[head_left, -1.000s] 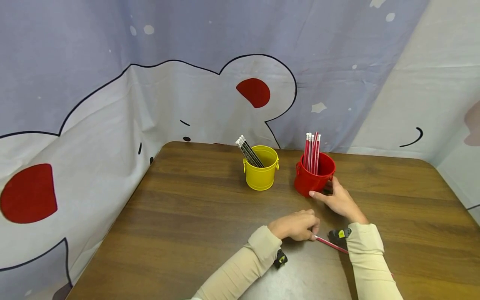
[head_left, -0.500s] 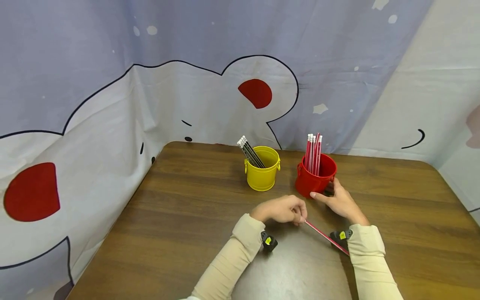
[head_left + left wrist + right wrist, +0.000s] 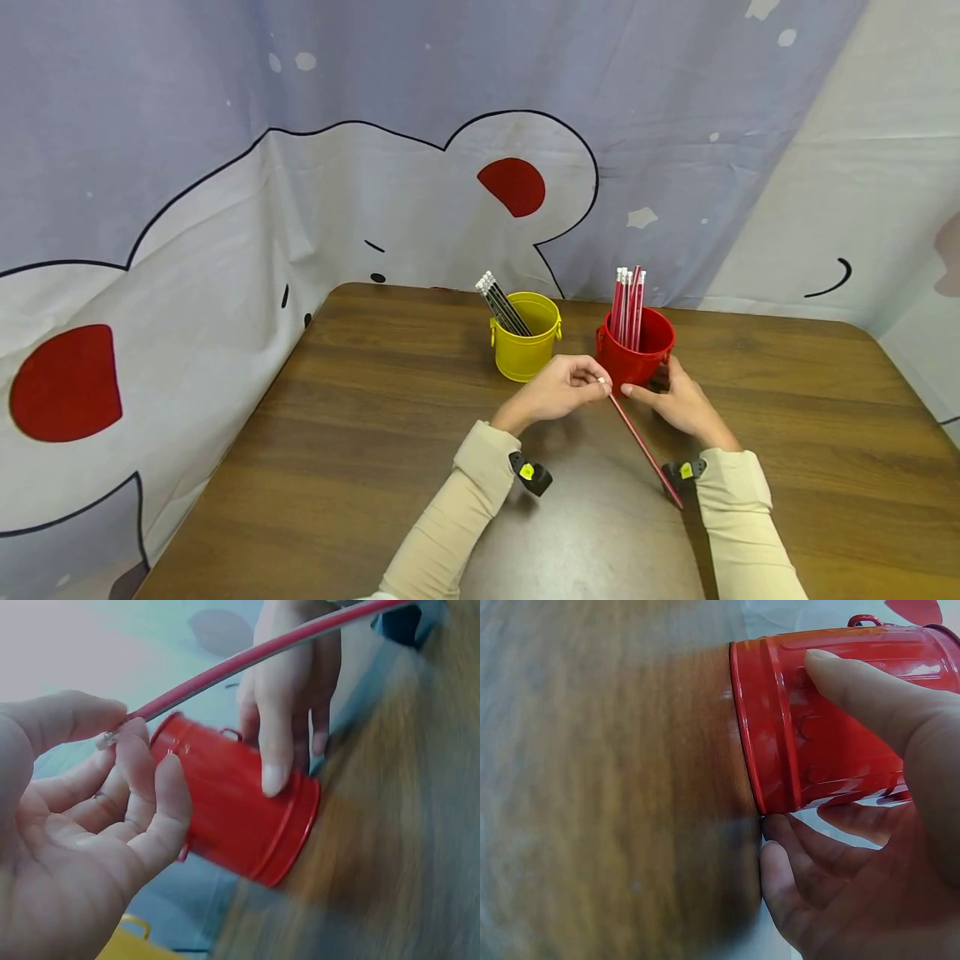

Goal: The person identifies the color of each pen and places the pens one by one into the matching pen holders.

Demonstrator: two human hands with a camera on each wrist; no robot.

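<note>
My left hand (image 3: 557, 390) pinches a red pencil (image 3: 642, 446) between thumb and forefinger, close to its white eraser end. The pencil slants down toward my right forearm, its far end lower. In the left wrist view that pencil (image 3: 247, 660) passes above the red bucket (image 3: 232, 802). My right hand (image 3: 681, 406) holds the lower side of the red bucket (image 3: 624, 365), which stands upright on the table. In the right wrist view, the thumb (image 3: 855, 686) lies on one side of the bucket and the fingers (image 3: 817, 862) are on the other. Several red pencils (image 3: 627, 308) stand inside it, erasers up.
A yellow bucket (image 3: 521, 360) stands left of the red one, with several dark pencils (image 3: 504, 305) leaning in it, erasers up. The wooden table (image 3: 360, 433) ends at a patterned cloth backdrop (image 3: 360, 200) behind the buckets.
My left hand has lifted the red pencil's eraser end off the table and moved left, then up toward the red bucket. My right hand stays at the bucket.
</note>
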